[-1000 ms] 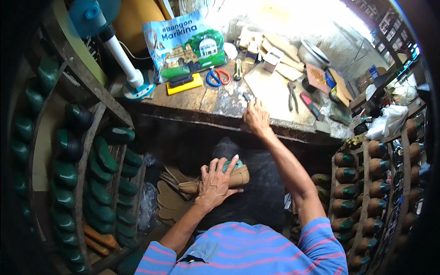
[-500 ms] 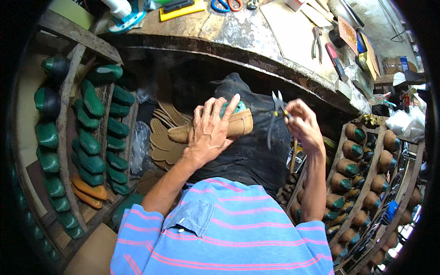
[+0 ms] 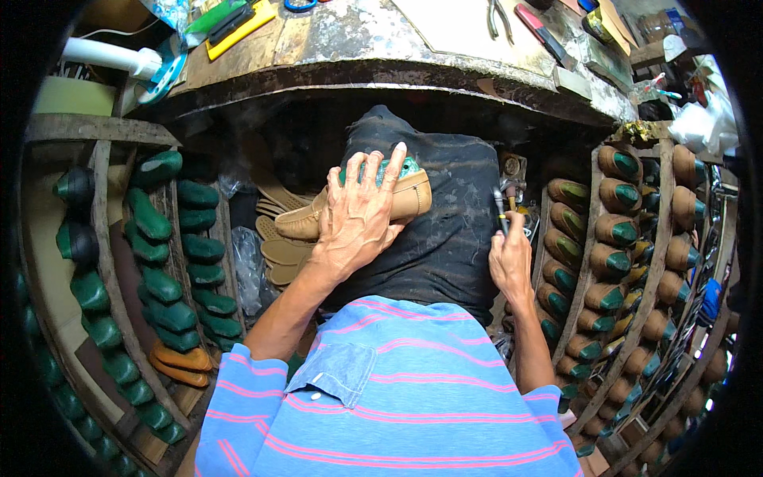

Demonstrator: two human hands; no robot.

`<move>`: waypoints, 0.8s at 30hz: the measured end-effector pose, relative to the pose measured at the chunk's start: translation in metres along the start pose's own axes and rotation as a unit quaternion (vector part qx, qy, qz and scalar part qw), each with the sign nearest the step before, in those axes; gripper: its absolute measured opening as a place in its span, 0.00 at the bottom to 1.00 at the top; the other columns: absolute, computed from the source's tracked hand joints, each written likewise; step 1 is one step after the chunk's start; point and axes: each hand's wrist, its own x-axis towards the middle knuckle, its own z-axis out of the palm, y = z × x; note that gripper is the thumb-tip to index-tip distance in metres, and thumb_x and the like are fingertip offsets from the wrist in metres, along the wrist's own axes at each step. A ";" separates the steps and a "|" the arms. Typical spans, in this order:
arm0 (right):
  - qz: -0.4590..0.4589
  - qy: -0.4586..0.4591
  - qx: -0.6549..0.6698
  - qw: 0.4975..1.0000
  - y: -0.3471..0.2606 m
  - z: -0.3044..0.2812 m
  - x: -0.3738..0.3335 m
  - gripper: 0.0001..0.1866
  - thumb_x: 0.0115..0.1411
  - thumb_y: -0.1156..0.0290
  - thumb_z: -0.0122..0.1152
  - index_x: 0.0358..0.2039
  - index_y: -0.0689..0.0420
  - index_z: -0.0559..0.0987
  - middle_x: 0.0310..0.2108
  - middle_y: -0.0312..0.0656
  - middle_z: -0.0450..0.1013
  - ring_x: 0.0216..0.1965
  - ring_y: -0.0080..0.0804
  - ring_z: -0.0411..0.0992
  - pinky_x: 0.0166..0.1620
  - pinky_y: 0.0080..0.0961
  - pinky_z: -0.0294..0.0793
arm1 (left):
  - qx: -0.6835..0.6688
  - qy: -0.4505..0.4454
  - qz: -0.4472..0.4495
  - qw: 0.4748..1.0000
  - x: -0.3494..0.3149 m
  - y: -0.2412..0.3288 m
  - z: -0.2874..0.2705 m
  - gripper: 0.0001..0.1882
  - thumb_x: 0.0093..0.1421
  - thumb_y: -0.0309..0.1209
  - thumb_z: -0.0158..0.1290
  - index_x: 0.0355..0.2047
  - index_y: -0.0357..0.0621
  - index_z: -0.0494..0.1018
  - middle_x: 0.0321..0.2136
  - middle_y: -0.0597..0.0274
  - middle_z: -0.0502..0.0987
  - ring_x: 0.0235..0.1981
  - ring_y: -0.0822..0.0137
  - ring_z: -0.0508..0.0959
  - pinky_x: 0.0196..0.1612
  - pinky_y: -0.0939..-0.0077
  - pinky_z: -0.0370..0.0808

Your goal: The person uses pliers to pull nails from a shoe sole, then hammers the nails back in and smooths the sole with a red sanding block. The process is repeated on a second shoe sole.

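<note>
Tan, round-toed moccasin-style shoe (image 3: 409,199) held on the lap

The left hand (image 3: 356,219) is clamped over the shoe, fingers spread apart, beside a glossy green form (image 3: 409,167) filling its opening; both rest on black cloth (image 3: 445,246). At the cloth's right edge, the right hand (image 3: 511,258) has its fingers closed on a slim, yellow-banded metal tool (image 3: 499,203)

your left hand (image 3: 358,213) hides part of the tan shoe (image 3: 410,196); your right hand (image 3: 511,256) covers part of a slim tool (image 3: 499,203); your view's top edge cuts off a blue loop (image 3: 300,7).
</note>
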 end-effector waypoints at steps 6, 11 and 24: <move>0.087 -0.249 0.358 0.896 -0.049 -0.026 -0.037 0.13 0.79 0.63 0.67 0.43 0.60 0.79 0.36 0.38 0.75 0.34 0.24 0.74 0.37 0.29 0.74 | 0.014 0.034 -0.012 0.999 -0.010 0.000 0.001 0.66 0.48 0.45 0.80 0.84 0.51 0.57 0.65 0.51 0.73 0.69 0.47 0.71 0.69 0.45 0.67; 0.067 -0.453 0.629 0.628 -0.082 -0.004 -0.041 0.23 0.85 0.59 0.54 0.48 0.71 0.81 0.59 0.66 0.79 0.61 0.57 0.83 0.64 0.53 0.87 | 0.001 0.058 -0.012 0.998 -0.020 -0.006 -0.004 0.64 0.46 0.42 0.80 0.83 0.51 0.61 0.64 0.53 0.74 0.68 0.48 0.73 0.69 0.47 0.69; 0.068 -0.430 0.525 0.731 -0.096 0.005 -0.028 0.18 0.86 0.61 0.52 0.42 0.63 0.76 0.34 0.43 0.79 0.29 0.25 0.79 0.31 0.28 0.85 | 0.011 0.052 0.010 0.999 -0.029 -0.005 -0.013 0.61 0.48 0.38 0.78 0.82 0.53 0.63 0.66 0.56 0.74 0.68 0.49 0.72 0.70 0.47 0.68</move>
